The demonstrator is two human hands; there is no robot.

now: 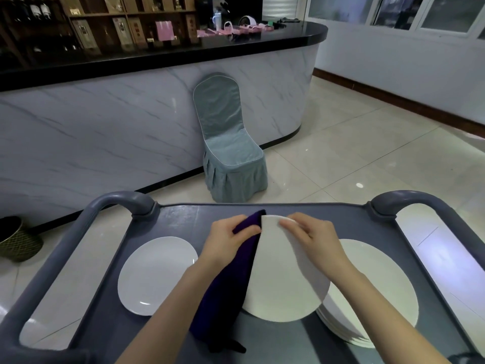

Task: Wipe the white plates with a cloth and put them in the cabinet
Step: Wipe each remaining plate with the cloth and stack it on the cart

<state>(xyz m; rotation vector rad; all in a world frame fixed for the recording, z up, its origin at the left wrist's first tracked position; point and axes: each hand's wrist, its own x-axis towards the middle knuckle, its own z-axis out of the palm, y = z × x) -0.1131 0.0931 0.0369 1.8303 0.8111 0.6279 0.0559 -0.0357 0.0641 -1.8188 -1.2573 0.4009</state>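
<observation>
Steeply tilted plate (283, 271), cloth (231, 279) against its left

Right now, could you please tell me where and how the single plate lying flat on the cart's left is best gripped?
Probably pinch the single plate by its left rim, coming in low from the left. It lies flat on the cart, so only the rim offers a hold, and the cloth crowds its right side.

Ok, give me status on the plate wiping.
Left hand grips purple cloth against tilted plate; right hand holds its top rim. Single plate left on cart, stack right. Nothing blocking the hands.
</observation>
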